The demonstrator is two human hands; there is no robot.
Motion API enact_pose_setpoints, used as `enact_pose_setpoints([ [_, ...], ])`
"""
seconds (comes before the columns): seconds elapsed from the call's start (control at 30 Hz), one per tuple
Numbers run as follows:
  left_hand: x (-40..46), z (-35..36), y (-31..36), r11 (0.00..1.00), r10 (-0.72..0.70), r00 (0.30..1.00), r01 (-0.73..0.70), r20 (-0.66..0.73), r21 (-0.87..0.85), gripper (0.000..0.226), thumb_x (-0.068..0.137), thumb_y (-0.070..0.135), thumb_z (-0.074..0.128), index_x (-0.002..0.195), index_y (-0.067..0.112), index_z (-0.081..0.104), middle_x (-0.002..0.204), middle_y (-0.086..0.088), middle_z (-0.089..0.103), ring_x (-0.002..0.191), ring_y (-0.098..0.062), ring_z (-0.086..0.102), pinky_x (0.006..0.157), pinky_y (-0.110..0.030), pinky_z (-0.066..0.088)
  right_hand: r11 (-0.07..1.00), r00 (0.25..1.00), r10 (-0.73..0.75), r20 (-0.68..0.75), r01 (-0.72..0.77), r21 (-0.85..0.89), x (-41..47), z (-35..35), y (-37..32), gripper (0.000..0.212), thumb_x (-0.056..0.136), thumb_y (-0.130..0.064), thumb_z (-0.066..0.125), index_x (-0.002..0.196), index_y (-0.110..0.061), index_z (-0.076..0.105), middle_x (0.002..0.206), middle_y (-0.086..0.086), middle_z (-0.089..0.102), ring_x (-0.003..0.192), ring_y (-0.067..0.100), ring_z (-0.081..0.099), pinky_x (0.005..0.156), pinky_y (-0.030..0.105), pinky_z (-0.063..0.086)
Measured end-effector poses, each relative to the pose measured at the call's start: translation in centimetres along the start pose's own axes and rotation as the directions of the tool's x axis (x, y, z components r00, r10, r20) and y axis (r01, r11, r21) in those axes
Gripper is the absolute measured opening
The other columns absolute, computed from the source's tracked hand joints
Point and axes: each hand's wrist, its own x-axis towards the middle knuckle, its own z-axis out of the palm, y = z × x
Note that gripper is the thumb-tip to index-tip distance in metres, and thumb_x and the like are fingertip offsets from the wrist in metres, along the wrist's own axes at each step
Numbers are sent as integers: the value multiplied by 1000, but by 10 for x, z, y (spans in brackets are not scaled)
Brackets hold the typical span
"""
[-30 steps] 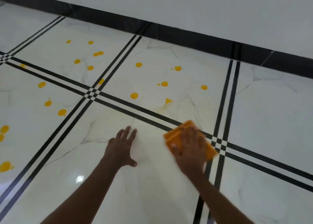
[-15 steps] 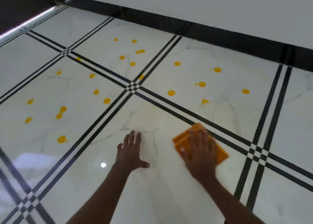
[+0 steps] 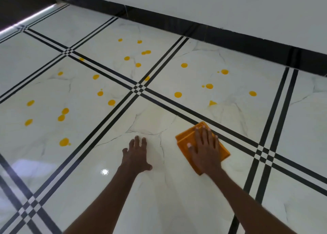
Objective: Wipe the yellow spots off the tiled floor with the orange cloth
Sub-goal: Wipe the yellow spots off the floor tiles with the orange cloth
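A folded orange cloth [image 3: 184, 141] lies flat on the glossy white tiled floor [image 3: 159, 198], and my right hand [image 3: 205, 150] presses down on it with fingers spread. My left hand [image 3: 137, 154] rests flat on the same tile to the cloth's left, fingers apart, holding nothing. Several yellow spots dot the tiles beyond: a group on the far right tile [image 3: 178, 94] with a smeared triangular one [image 3: 212, 103] nearest the cloth, a group on the far middle tile [image 3: 127, 58], and a group on the left tile [image 3: 64, 142].
Black double stripes [image 3: 139, 89] cross between the tiles. A black skirting band [image 3: 230, 37] runs along the white wall [image 3: 230, 3] at the back. A dark strip with a bright edge [image 3: 26, 19] borders the floor at the far left.
The view has swung left, bringing more of the left tiles and spots into sight. My right hand with the cloth sits a little nearer me; the left hand stays planted.
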Motion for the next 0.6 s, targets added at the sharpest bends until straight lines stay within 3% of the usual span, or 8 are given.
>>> enact_pose_setpoints([
  [0.13,9,-12,30,991,127,977,-131,-174,-9,96,90,53,61,160,13,8,168,-14,0,154,-32,5,117,-50,29,947,948,314,-55,-308,88,9,-30,12,66,99,-41,53,153,-8,36,146,22,51,134,42,49,108,56,41],
  [0.23,19,-21,51,982,168,964,-181,-204,-49,91,91,54,60,159,15,13,167,-12,5,154,-31,9,117,-52,30,913,913,407,33,-407,9,6,-39,6,55,97,-37,61,141,-8,44,136,18,56,125,36,55,101,50,47],
  [0.33,24,-23,58,986,133,969,-152,-210,-74,89,92,55,59,159,16,15,167,-12,8,153,-32,12,116,-54,30,812,853,481,202,-521,263,14,-43,6,43,95,-29,68,128,-7,52,121,14,65,108,32,66,88,42,53],
  [0.43,22,-21,51,988,128,972,-142,-197,-58,89,93,53,59,159,15,13,167,-13,7,153,-32,11,116,-52,32,668,817,464,342,-576,471,28,-68,22,19,95,-22,65,101,-4,67,97,13,71,84,26,65,75,37,48],
  [0.5,22,-20,43,990,116,976,-129,-186,-57,88,93,51,59,159,14,13,167,-13,5,153,-31,10,115,-51,32,619,824,488,288,-559,551,33,-96,34,20,94,-20,63,102,-3,69,92,10,68,85,27,63,76,36,47],
  [0.6,22,-18,31,992,94,978,-108,-187,-67,88,94,48,59,159,13,13,167,-14,5,153,-32,10,114,-50,35,737,876,482,26,-422,527,43,-137,47,27,93,-23,63,117,-12,66,96,4,64,88,27,60,79,37,46],
])
